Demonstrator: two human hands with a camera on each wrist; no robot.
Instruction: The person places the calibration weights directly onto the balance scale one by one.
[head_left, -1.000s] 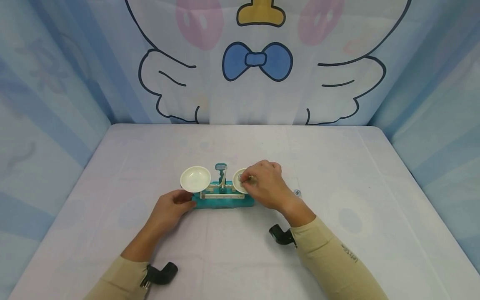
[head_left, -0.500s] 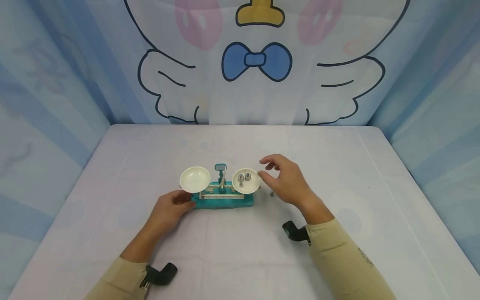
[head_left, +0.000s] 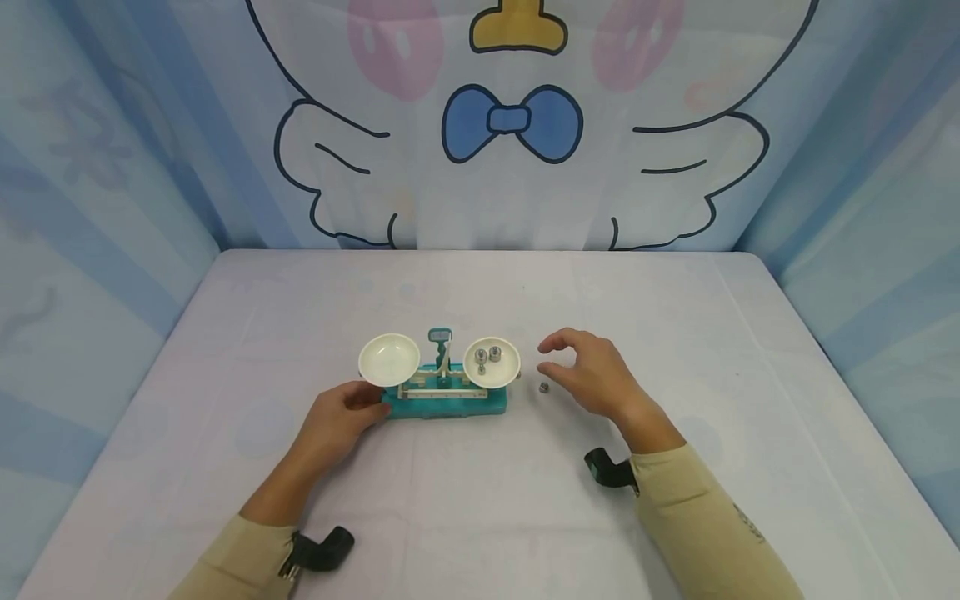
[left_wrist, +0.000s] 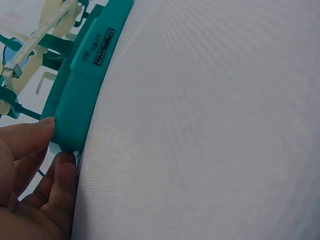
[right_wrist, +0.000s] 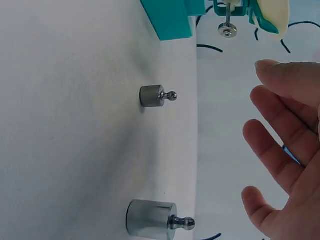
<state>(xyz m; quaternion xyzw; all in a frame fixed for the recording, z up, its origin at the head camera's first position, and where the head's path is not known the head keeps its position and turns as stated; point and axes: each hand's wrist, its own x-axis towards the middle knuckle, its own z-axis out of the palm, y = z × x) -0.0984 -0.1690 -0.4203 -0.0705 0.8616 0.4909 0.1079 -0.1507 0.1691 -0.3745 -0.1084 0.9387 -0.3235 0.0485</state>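
A teal balance scale point(head_left: 448, 406) with two cream pans stands on the table. My left hand point(head_left: 343, 421) holds the left end of its base, with the thumb on top and fingers at the end, as the left wrist view shows. The left pan point(head_left: 389, 360) has nothing on it. In the right pan point(head_left: 506, 371) stand three metal weights point(head_left: 481, 357), one of them smaller. My right hand point(head_left: 596, 373) hovers to the right of the scale, fingers parted, holding nothing. A small knobbed weight point(right_wrist: 152, 96) is on the table near it.
A larger weight point(right_wrist: 151, 220) also stands on the table in the right wrist view; the right hand hides it in the head view. A white cloth covers the table point(head_left: 480, 500). Printed curtains point(head_left: 513, 200) close off the back and sides.
My right hand has let go of a weight in the right pan and drawn back to the right, its fingers parting. My left hand has stayed on the scale's base.
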